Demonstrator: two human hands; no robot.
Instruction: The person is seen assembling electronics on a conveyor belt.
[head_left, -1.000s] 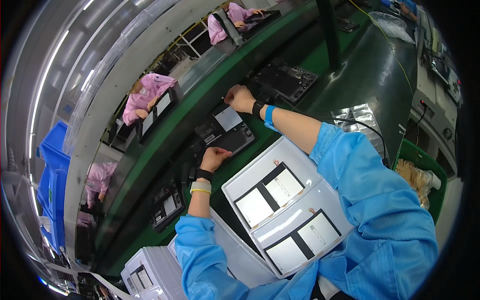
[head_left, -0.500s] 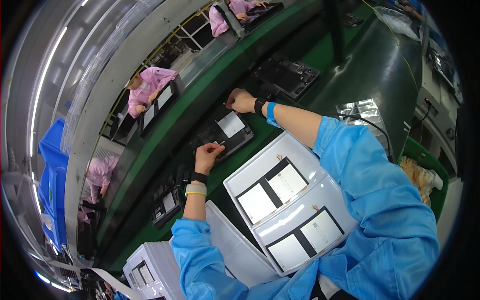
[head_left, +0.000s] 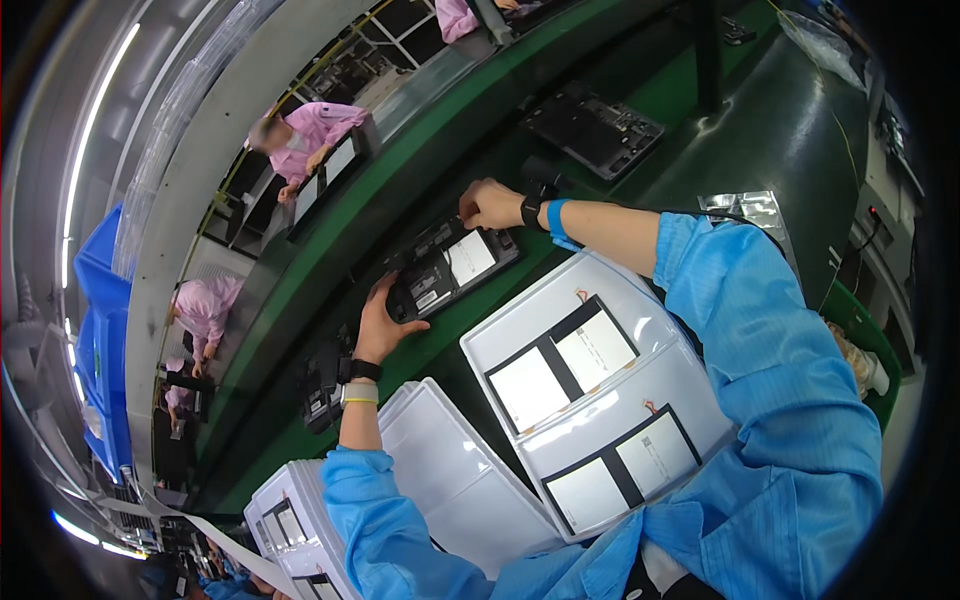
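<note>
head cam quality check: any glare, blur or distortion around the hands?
Head view: strong fisheye bending, black corners; the green belt curves. Glare on the white trays and the foil bag. Left hand and right hand on the dark device are fairly sharp.

a single head-worn fisheye view looks steeply down from above the person's shoulders, facing a green conveyor line; it sits close over both forearms, which enter from the lower edge; straight edges bow toward the dark circular rim
</note>
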